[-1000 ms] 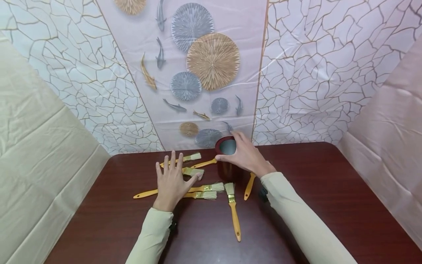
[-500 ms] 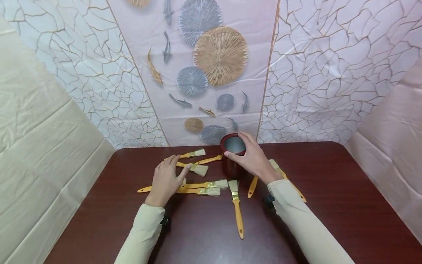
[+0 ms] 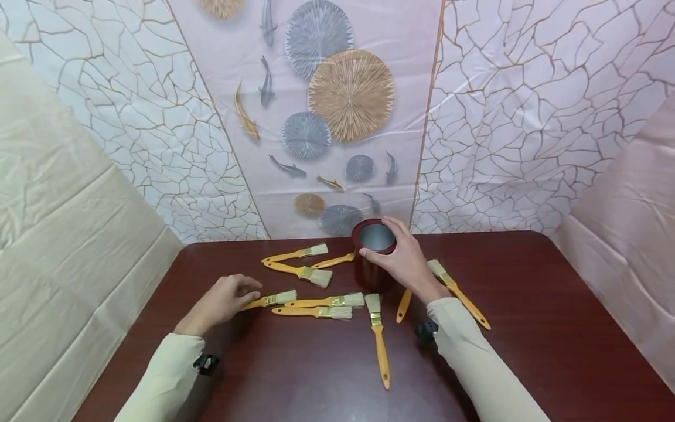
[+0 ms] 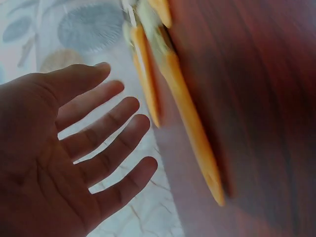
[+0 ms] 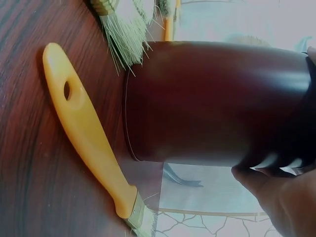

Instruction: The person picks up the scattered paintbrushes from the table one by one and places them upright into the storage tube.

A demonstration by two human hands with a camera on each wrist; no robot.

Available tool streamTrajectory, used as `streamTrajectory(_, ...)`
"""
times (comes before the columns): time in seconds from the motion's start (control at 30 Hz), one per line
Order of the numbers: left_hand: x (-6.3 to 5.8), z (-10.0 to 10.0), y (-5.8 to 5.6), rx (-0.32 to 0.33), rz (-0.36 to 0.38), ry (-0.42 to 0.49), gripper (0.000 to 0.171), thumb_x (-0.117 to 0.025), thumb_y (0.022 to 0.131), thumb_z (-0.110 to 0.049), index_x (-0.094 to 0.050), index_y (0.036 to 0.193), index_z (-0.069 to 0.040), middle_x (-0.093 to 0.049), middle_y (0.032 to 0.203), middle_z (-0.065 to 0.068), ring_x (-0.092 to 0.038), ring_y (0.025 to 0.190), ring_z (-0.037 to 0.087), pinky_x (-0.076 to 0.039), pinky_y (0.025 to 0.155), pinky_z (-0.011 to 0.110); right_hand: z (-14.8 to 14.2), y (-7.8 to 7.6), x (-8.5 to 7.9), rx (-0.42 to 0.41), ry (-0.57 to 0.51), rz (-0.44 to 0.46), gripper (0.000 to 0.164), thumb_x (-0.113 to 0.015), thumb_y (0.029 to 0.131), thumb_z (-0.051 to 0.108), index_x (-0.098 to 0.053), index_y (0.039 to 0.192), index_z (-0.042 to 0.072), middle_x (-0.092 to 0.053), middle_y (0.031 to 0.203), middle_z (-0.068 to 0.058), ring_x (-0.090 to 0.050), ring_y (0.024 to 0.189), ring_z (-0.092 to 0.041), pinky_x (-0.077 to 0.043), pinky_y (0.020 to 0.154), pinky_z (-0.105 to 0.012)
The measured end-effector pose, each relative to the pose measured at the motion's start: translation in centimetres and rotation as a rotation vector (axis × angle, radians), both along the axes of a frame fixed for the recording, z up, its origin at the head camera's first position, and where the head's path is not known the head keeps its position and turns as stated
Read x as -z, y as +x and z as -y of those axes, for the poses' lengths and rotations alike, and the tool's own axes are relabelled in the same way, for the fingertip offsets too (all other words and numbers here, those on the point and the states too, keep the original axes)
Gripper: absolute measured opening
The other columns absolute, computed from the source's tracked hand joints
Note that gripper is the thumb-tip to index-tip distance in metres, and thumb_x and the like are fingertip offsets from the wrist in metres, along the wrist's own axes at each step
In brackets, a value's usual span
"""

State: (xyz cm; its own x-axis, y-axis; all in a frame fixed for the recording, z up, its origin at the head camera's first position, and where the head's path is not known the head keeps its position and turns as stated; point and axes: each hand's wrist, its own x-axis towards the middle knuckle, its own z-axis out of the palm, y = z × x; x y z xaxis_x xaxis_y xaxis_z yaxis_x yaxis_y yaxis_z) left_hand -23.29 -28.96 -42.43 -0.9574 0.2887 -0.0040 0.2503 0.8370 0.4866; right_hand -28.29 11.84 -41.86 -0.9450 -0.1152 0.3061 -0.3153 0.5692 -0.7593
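The right hand [image 3: 405, 258] is gripping the glossy dark-red cylindrical cup [image 3: 366, 274] near its rim, far centre, likely rigid but slick; the left hand [image 3: 225, 298], fingers apart, is holding nothing beside a yellow-handled, pale-bristled flat paintbrush [image 3: 271, 300], left, probably light, best pinched mid-handle.

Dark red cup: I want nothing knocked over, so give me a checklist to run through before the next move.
1. Dark red cup upright: ok.
2. Right hand steadying it: ok, holding near the rim.
3. Left hand gripping a brush: not ok, fingers spread, holding nothing.
4. Nearest brush within that hand's reach: apparently ok, close by.
5. Front brush clear of the cup: cannot tell, its bristles overlap the base in the right wrist view.
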Motion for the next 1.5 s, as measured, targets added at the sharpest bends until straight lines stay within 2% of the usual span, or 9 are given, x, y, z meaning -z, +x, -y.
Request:
streamTrajectory(0.13, 0.6, 1.3, -0.2, 0.003, 0.014, -0.026, 0.018, -0.074, 0.1, -0.012, -0.08, 0.117, -0.007, -0.076, 0.115, 0.008, -0.07, 0.102, 0.024, -0.06, 0.085, 0.045, -0.1, 0.0, 0.0, 0.007, -0.001, 0.002, 0.097, -0.084, 0.084, 0.059, -0.043, 0.161, 0.016, -0.036, 0.167, -0.006, -0.053, 0.136, -0.038, -0.055, 0.096, -0.057)
streamTrajectory(0.4, 2.3, 1.8, -1.3, -0.021, 0.094, 0.013, 0.022, -0.076, 0.099, -0.017, -0.079, 0.118, -0.005, -0.073, 0.098, 0.001, -0.061, 0.079, 0.014, -0.053, 0.069, 0.033, -0.1, 0.0, 0.2, 0.017, -0.012, -0.004, 0.096, -0.085, 0.083, 0.059, -0.045, 0.16, 0.015, -0.038, 0.166, -0.005, -0.054, 0.134, -0.037, -0.054, 0.097, -0.057)
streamTrajectory(0.53, 3.0, 1.4, -1.5, -0.023, 0.082, 0.018, 0.023, -0.078, 0.098, -0.02, -0.079, 0.117, -0.006, -0.073, 0.097, 0.0, -0.061, 0.08, 0.012, -0.053, 0.07, 0.031, 0.0, -0.1, 0.4, 0.018, -0.017, -0.008, 0.096, -0.085, 0.083, 0.06, -0.047, 0.159, 0.017, -0.039, 0.164, -0.004, -0.053, 0.133, -0.037, -0.055, 0.096, -0.057)
streamTrajectory(0.63, 3.4, 0.8, -1.5, 0.013, 0.059, 0.021, 0.022, -0.078, 0.098, -0.018, -0.079, 0.116, -0.006, -0.072, 0.099, 0.001, -0.062, 0.081, 0.011, -0.054, 0.071, 0.032, 0.1, -0.2, 0.5, 0.02, -0.026, -0.007, 0.096, -0.086, 0.082, 0.059, -0.048, 0.159, 0.017, -0.04, 0.164, -0.003, -0.053, 0.133, -0.037, -0.055, 0.095, -0.057)
streamTrajectory(0.83, 3.9, 0.0, -1.5, 0.03, 0.036, 0.042, 0.019, -0.074, 0.101, -0.013, -0.079, 0.118, -0.008, -0.071, 0.101, -0.001, -0.064, 0.083, 0.009, -0.055, 0.073, 0.03, 0.2, -0.2, 0.5, 0.017, -0.047, -0.004, 0.095, -0.086, 0.082, 0.06, -0.048, 0.159, 0.02, -0.04, 0.164, -0.001, -0.052, 0.134, -0.037, -0.054, 0.096, -0.057)
streamTrajectory(1.13, 3.9, -0.8, -1.5, 0.017, 0.05, 0.052, 0.009, -0.075, 0.098, -0.008, -0.078, 0.107, -0.005, -0.068, 0.085, -0.003, -0.059, 0.074, 0.01, -0.051, 0.067, 0.027, 0.1, -0.1, 0.6, 0.023, -0.038, -0.01, 0.094, -0.087, 0.083, 0.057, -0.048, 0.159, 0.017, -0.04, 0.163, -0.003, -0.053, 0.133, -0.037, -0.054, 0.096, -0.058)
streamTrajectory(1.33, 3.8, -1.2, -1.4, 0.026, 0.021, 0.035, 0.008, -0.075, 0.099, -0.008, -0.078, 0.106, -0.006, -0.068, 0.086, -0.003, -0.059, 0.073, 0.009, -0.051, 0.065, 0.027, 0.1, -0.2, 0.6, 0.018, -0.028, -0.011, 0.095, -0.086, 0.083, 0.058, -0.047, 0.159, 0.017, -0.04, 0.164, -0.004, -0.052, 0.134, -0.037, -0.054, 0.097, -0.058)
streamTrajectory(1.5, 3.1, -1.6, -1.3, 0.012, -0.011, 0.037, 0.009, -0.075, 0.099, -0.009, -0.078, 0.107, -0.009, -0.07, 0.089, -0.004, -0.06, 0.072, 0.009, -0.051, 0.065, 0.029, 0.1, -0.1, 0.7, 0.02, -0.04, -0.006, 0.095, -0.087, 0.082, 0.058, -0.047, 0.159, 0.017, -0.041, 0.163, -0.003, -0.052, 0.133, -0.037, -0.054, 0.097, -0.058)
